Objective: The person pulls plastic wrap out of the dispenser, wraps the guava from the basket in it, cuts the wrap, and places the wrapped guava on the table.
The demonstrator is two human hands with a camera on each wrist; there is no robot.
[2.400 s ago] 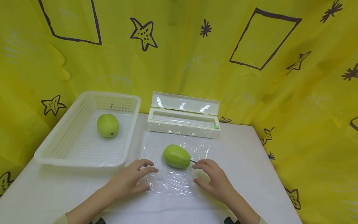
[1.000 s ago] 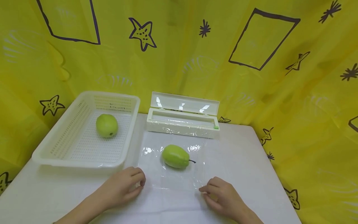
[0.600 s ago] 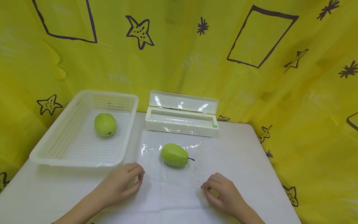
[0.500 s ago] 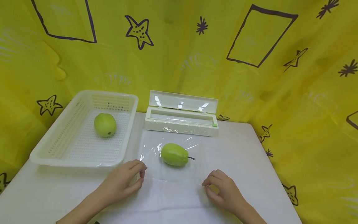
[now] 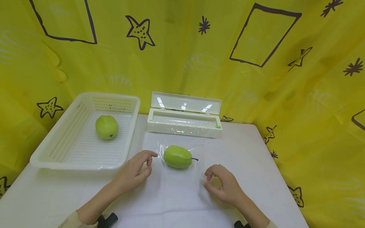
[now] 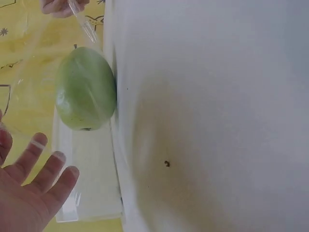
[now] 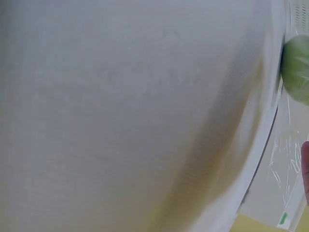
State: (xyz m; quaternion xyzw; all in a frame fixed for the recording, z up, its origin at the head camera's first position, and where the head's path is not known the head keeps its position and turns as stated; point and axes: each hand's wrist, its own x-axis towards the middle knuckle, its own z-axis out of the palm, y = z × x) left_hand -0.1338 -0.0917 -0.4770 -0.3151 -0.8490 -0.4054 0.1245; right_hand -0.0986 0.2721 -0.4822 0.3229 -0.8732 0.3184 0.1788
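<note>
A green pear [image 5: 177, 156] lies on its side on clear plastic wrap [image 5: 161, 150], its dark stem pointing right. To its left, my left hand [image 5: 132, 172] is raised with thumb and index finger bent at the near-left edge of the wrap. My right hand [image 5: 223, 185] pinches the other near corner, right of the pear. In the left wrist view, the wrap [image 6: 88, 29] stretches from the right hand [image 6: 63, 7] across in front of the pear [image 6: 86, 89]. The left fingertips' grip is partly out of that view. Only one finger [image 7: 305, 166] shows in the right wrist view.
Behind the pear stands a white wrap dispenser [image 5: 183, 129] with its lid raised and wrap over its front. A white plastic basket [image 5: 77, 165] at left holds another green pear [image 5: 106, 127]. A yellow patterned curtain [image 5: 176, 47] hangs behind the white table [image 5: 242, 152].
Both hands first drew back from beside the pear to the wrap's near corners. They have since risen and moved forward, lifting the wrap's near edge. The pear stays in place.
</note>
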